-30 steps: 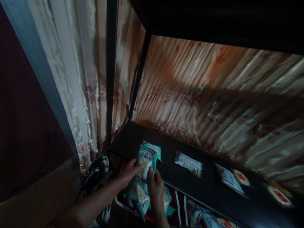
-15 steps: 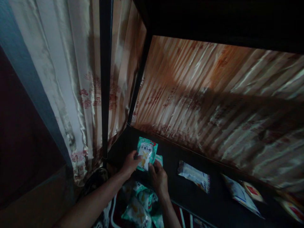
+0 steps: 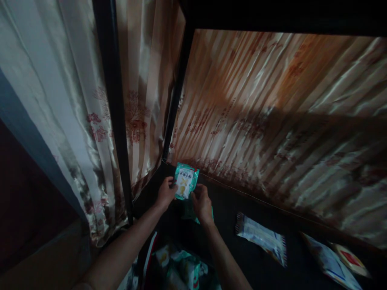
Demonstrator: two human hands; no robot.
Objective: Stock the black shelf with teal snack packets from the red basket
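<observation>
Both my hands hold one small teal snack packet (image 3: pixel 185 185) upright near the back left corner of a dark shelf (image 3: pixel 229 245). My left hand (image 3: pixel 165 194) pinches its left edge. My right hand (image 3: pixel 202 205) grips its lower right corner. Another teal packet (image 3: pixel 190 211) lies on the shelf just under my right hand, mostly hidden. Below the shelf's front edge sits a pile of more teal packets (image 3: pixel 181 270).
A white packet with dark crimped ends (image 3: pixel 262 239) lies on the shelf to the right, and two more packets (image 3: pixel 338 262) lie at the far right. A shiny striped curtain (image 3: pixel 272 112) hangs behind the shelf. Black frame posts (image 3: pixel 113 112) stand at the left.
My hands have carried the teal packet farther back toward the shelf's rear left corner, away from the pile below. The view has tilted down and right.
</observation>
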